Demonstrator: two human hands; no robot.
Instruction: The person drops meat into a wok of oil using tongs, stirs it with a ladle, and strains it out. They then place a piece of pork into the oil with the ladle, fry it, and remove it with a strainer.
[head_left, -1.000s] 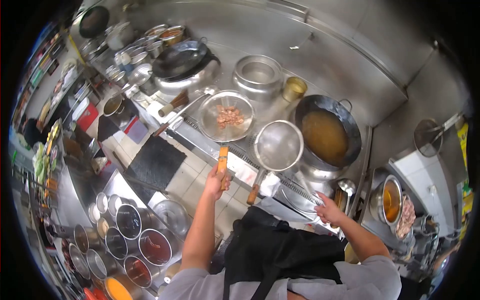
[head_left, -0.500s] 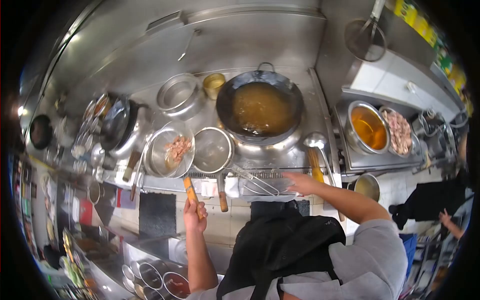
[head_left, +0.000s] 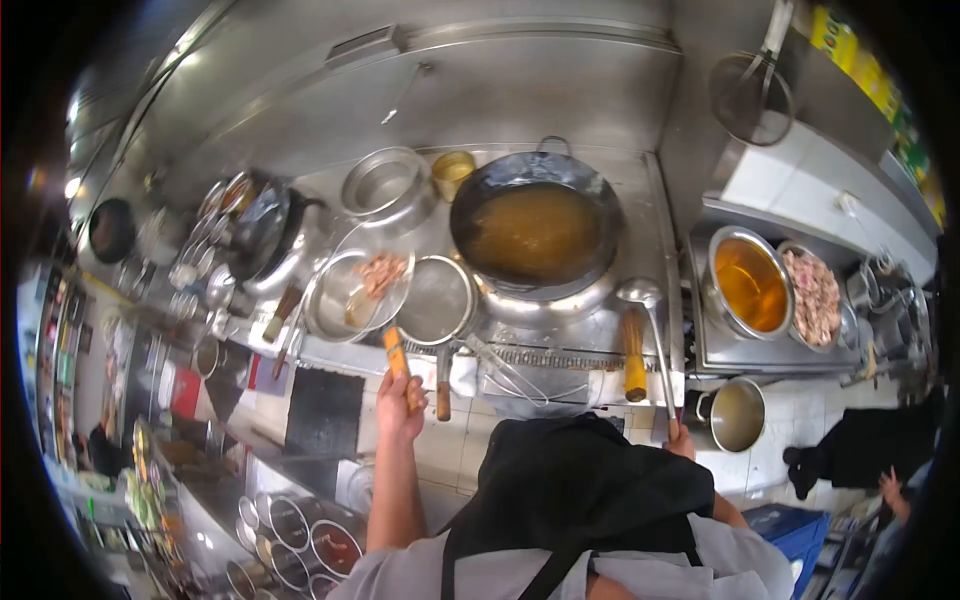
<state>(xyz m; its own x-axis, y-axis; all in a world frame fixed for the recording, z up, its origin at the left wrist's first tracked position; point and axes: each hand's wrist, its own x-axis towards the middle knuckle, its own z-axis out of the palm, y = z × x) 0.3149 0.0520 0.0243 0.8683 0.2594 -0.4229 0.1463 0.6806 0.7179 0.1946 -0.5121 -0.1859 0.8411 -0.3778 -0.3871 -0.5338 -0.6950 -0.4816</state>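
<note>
My left hand (head_left: 400, 405) is wrapped round the orange handle of a strainer (head_left: 397, 355). Pieces of meat (head_left: 382, 273) lie in this strainer, which is over a metal bowl (head_left: 325, 305) on the stove's left side. Another strainer (head_left: 430, 300) rests beside it, its wooden handle toward me. At the counter's front edge my right hand (head_left: 681, 442) is closed round the handle end of a ladle (head_left: 641, 292), whose bowl lies on the stove top. Left of the ladle stands a brush with a yellow handle (head_left: 634, 370). A large wok (head_left: 480, 180) holds brownish liquid.
A pot of orange oil (head_left: 750, 285) and a container of raw meat (head_left: 812, 300) stand at the right. A steel pot (head_left: 385, 185) and small brass-coloured pot (head_left: 453, 170) are behind. A handled pot (head_left: 735, 415) stands low right. Another person (head_left: 870, 450) is at far right.
My right hand has moved from near the wire tool at the front edge to the ladle handle and closed on it. My left hand still holds the strainer. The view has shifted slightly.
</note>
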